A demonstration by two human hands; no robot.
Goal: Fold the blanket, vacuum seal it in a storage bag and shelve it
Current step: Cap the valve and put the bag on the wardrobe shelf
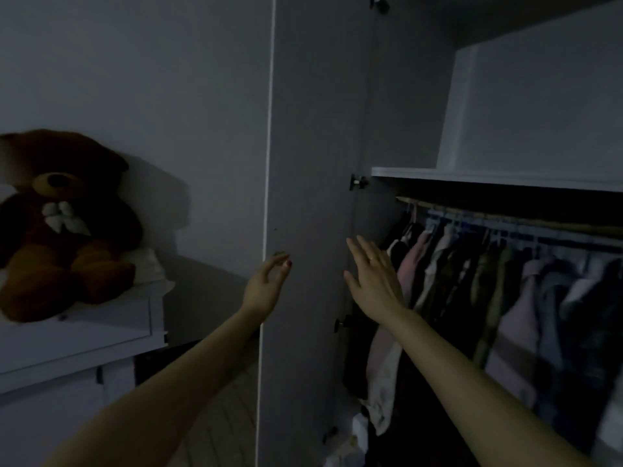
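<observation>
The room was dim. The wardrobe door [310, 197] stood open, its inner face toward the camera. The left hand [264, 288] was at the door's outer edge, fingers curled round that edge, thumb on the near face; its grip was pinching the door edge. The right hand [372, 278] was raised before the door's inner face near the hinge side, palm forward, its grip spread with fingers straight and apart; a ring showed on one finger. Whether the palm touched the panel could not be told.

Inside the wardrobe, a white shelf [488, 178] ran above a hanging rail [505, 219] carrying a row of garments [488, 298]. The shelf's visible front part carried nothing discernible. The blanket and storage bag were not in view, so their position could not be told.

To the left, a brown teddy bear [60, 227] with a pale bow sat on a white cabinet [84, 335] against the wall.
</observation>
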